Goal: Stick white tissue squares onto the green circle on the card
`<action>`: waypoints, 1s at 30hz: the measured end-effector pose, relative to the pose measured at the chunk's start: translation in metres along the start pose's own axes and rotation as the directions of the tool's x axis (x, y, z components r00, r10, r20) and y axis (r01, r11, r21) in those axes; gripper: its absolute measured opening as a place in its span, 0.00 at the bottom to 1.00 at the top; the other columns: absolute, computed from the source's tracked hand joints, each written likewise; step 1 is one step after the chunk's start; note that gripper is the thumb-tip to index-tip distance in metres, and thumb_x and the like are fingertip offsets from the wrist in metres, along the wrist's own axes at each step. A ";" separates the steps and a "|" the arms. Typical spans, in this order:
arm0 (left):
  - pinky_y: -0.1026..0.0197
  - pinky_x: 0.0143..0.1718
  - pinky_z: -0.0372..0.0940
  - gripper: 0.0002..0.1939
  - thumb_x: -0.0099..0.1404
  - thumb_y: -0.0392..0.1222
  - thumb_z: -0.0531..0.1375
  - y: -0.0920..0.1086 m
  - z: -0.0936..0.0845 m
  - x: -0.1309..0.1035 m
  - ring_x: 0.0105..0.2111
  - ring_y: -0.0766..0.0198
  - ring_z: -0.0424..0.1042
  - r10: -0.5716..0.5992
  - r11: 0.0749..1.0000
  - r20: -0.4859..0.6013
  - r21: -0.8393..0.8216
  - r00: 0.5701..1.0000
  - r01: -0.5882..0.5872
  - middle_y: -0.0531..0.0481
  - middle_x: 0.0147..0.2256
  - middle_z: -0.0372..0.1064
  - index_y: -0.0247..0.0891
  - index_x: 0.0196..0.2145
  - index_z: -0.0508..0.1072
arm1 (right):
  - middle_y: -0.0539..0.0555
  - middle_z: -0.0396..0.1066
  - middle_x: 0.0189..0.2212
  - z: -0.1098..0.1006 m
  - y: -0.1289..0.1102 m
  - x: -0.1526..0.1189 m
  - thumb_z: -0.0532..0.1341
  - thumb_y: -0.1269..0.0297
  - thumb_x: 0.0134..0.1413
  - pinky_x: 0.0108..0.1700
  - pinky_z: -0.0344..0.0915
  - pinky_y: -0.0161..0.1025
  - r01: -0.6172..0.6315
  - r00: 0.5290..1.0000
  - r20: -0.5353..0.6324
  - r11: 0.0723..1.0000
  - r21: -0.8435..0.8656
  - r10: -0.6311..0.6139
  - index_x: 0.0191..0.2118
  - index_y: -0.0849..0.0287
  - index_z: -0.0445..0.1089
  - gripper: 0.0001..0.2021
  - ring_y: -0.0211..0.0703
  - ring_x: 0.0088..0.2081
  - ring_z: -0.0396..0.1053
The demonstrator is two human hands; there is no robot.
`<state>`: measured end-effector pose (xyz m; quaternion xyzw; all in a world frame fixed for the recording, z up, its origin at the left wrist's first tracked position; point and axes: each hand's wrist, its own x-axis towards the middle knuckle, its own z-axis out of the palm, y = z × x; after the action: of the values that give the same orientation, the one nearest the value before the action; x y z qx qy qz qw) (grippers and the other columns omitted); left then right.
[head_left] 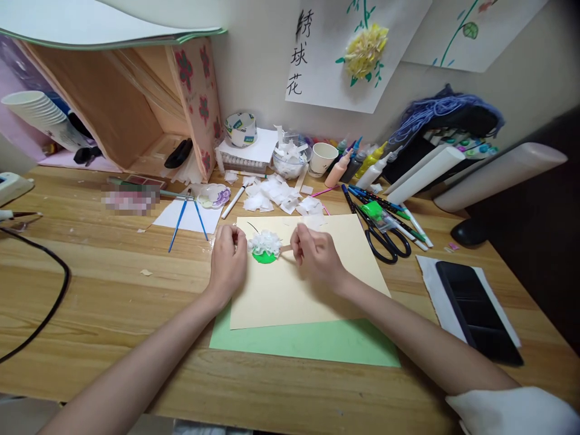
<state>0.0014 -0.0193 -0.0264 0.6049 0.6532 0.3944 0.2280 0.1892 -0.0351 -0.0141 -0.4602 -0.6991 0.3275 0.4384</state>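
Observation:
On the cream sheet (308, 296) lies a round green patch (264, 258), its upper part covered by crumpled white paper pieces (266, 241). My right hand (317, 251) is closed on a flat wooden craft stick (286, 248), whose tip reaches the right side of the white pieces. Just left of the patch, at the sheet's edge, my left hand (228, 263) is closed with its fingers curled together. Whatever its fingertips may pinch is hidden. A green sheet (308, 344) shows under the cream one.
Torn white paper pieces (274, 194) lie behind the sheets. Scissors (385, 241) and pens are to the right, near a black phone-like slab (478, 311). Paint bottles (338, 169), a paper cup (323, 158) and a tape roll (241, 129) stand at the back; brushes (177, 225) lie left.

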 end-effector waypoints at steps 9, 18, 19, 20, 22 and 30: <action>0.57 0.39 0.57 0.06 0.66 0.39 0.47 0.000 0.001 0.000 0.36 0.60 0.62 0.002 1.000 0.013 0.005 1.000 -0.002 0.49 0.33 0.62 0.40 0.31 0.59 | 0.46 0.56 0.05 0.011 -0.028 0.073 0.43 0.57 0.65 0.26 0.58 0.33 -0.289 0.937 0.144 0.939 -0.188 0.318 0.14 0.58 0.57 0.27 0.34 0.14 0.60; 0.57 0.38 0.57 0.06 0.66 0.41 0.47 0.001 -0.001 0.000 0.37 0.59 0.62 0.022 0.999 0.044 0.039 0.999 -0.024 0.49 0.34 0.62 0.40 0.31 0.60 | 0.46 0.56 0.07 -0.019 -0.025 0.062 0.46 0.47 0.62 0.19 0.53 0.33 -0.194 0.980 0.073 0.975 0.112 0.186 0.16 0.58 0.59 0.28 0.32 0.11 0.56; 0.57 0.38 0.57 0.06 0.66 0.41 0.47 0.001 -0.002 0.000 0.37 0.59 0.62 0.017 0.999 0.047 0.040 0.999 -0.019 0.49 0.34 0.62 0.40 0.32 0.60 | 0.46 0.57 0.08 -0.027 -0.021 0.059 0.45 0.47 0.62 0.18 0.52 0.33 -0.173 0.985 0.013 0.973 0.152 0.173 0.17 0.58 0.59 0.27 0.33 0.12 0.55; 0.57 0.38 0.57 0.07 0.66 0.41 0.47 0.001 -0.002 0.000 0.38 0.59 0.63 0.012 0.999 0.051 0.039 0.999 -0.014 0.49 0.34 0.62 0.40 0.32 0.60 | 0.47 0.59 0.10 -0.035 -0.017 0.056 0.46 0.47 0.62 0.18 0.52 0.33 -0.132 0.987 -0.064 0.977 0.166 0.144 0.19 0.58 0.59 0.25 0.33 0.13 0.56; 0.57 0.39 0.58 0.07 0.66 0.41 0.46 0.001 -0.002 0.000 0.38 0.59 0.63 0.001 1.000 0.057 0.030 0.998 -0.003 0.49 0.34 0.63 0.40 0.32 0.61 | 0.49 0.66 0.18 -0.048 -0.005 0.049 0.50 0.51 0.61 0.23 0.57 0.33 -0.033 0.981 -0.187 0.997 0.072 0.046 0.26 0.58 0.63 0.19 0.36 0.21 0.63; 0.56 0.40 0.59 0.07 0.66 0.42 0.47 -0.002 -0.002 0.001 0.38 0.59 0.64 -0.024 1.000 0.045 -0.010 0.999 0.024 0.48 0.34 0.64 0.39 0.33 0.61 | 0.55 0.70 0.30 -0.058 0.046 0.034 0.58 0.71 0.53 0.36 0.61 0.39 0.214 0.976 0.143 0.830 -0.515 -0.163 0.31 0.59 0.65 0.02 0.45 0.34 0.67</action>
<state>-0.0019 -0.0184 -0.0267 0.6045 0.6529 0.3816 0.2505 0.2525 0.0162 -0.0199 -0.4758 -0.8235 0.0996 0.2924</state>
